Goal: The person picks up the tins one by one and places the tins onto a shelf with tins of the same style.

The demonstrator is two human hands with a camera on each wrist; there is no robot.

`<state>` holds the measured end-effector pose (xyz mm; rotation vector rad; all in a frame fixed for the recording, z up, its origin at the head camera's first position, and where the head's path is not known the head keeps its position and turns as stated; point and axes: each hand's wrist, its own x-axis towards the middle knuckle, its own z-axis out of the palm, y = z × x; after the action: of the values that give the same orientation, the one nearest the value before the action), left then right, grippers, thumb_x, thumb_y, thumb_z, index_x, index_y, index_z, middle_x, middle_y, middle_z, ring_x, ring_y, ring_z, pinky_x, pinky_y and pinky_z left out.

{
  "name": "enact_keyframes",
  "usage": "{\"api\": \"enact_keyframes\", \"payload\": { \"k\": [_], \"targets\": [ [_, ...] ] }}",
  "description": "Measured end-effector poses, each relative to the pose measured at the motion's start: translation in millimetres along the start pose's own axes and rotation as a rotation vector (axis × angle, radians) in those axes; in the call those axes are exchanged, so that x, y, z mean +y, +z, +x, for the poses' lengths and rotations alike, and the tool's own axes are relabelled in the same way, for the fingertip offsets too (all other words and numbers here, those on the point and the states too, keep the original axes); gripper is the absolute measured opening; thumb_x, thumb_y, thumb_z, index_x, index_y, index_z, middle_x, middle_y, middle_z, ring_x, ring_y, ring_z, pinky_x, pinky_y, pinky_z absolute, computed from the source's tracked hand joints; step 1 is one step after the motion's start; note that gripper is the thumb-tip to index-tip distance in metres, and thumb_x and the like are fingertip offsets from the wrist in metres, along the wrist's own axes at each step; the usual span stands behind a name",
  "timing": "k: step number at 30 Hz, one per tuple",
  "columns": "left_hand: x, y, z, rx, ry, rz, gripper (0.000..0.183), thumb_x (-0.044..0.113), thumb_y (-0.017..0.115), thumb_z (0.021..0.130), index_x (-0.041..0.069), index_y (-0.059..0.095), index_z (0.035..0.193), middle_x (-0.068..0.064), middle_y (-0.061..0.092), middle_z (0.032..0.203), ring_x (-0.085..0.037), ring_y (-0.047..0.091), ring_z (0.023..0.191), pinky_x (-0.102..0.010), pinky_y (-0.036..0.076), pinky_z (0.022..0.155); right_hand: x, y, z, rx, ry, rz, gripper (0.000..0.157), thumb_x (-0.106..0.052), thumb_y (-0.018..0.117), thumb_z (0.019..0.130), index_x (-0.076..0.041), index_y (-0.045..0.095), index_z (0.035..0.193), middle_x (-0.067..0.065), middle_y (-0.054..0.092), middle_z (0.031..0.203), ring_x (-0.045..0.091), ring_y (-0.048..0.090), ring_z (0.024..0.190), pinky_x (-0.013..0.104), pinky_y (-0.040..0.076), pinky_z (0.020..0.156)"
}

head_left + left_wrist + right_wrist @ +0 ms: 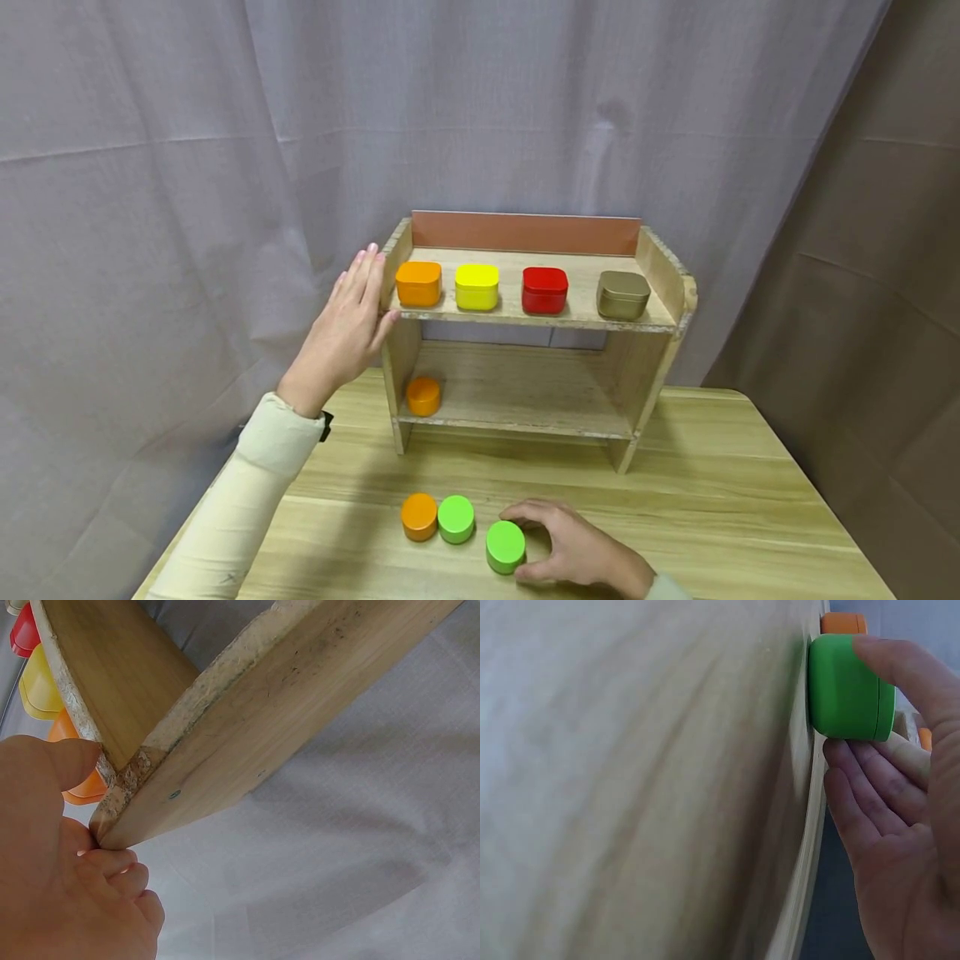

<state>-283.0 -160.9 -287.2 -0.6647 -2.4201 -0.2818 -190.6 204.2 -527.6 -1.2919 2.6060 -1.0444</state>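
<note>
My left hand [343, 329] lies along the outside of the left side panel [225, 742] of a small wooden shelf [517, 383]. Its fingers are straight, and the thumb rests at the front edge of the top board. Down on the table, my right hand [573, 543] pinches a round green tin [506, 547] between thumb and fingers. In the right wrist view the green tin [847, 686] stands at the table surface, thumb on one side and fingers on the other. Left of it, a second round green tin [456, 518] stands beside a round orange tin [419, 517].
On the top board stand rounded-square tins: orange [418, 284], yellow [477, 287], red [544, 291] and olive-brown [623, 295]. A round orange tin [423, 397] is at the left of the lower board. Grey curtains [480, 108] hang behind the wooden table [720, 475].
</note>
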Motion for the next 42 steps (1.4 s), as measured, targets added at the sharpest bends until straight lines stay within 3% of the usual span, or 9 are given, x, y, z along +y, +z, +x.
{"api": "enact_keyframes", "payload": {
  "k": [10,27,42],
  "targets": [
    [0.6,0.0,0.2,-0.001,0.000,0.000,0.078,0.028,0.054,0.111,-0.004,0.010,0.167,-0.024,0.010,0.177,-0.040,0.014,0.165,-0.059,0.018,0.134,0.2,-3.2,3.0,-0.034,0.029,0.103,0.047,-0.036,0.084,0.092,-0.023,0.066,0.134,-0.008,0.072,0.128,0.006,0.069,0.114,0.030,0.061,0.098],
    [-0.3,-0.3,0.1,-0.002,-0.001,0.000,0.080,0.030,0.054,0.111,-0.003,0.009,0.168,-0.022,0.008,0.178,-0.040,0.013,0.165,-0.060,0.020,0.133,-1.5,-5.1,12.0,-0.040,0.030,0.097,0.044,-0.032,0.088,0.087,-0.025,0.066,0.125,-0.015,0.073,0.117,-0.002,0.067,0.106,0.027,0.061,0.094],
    [-0.8,0.8,0.4,0.005,0.001,-0.008,0.079,0.030,0.053,0.111,-0.002,0.009,0.168,-0.021,0.007,0.178,-0.040,0.013,0.165,-0.061,0.019,0.133,-10.4,-22.2,29.7,0.073,-0.014,0.031,0.051,-0.022,0.092,0.080,-0.020,0.067,0.125,-0.011,0.075,0.118,0.004,0.069,0.106,0.036,0.063,0.095]
  ]
}}
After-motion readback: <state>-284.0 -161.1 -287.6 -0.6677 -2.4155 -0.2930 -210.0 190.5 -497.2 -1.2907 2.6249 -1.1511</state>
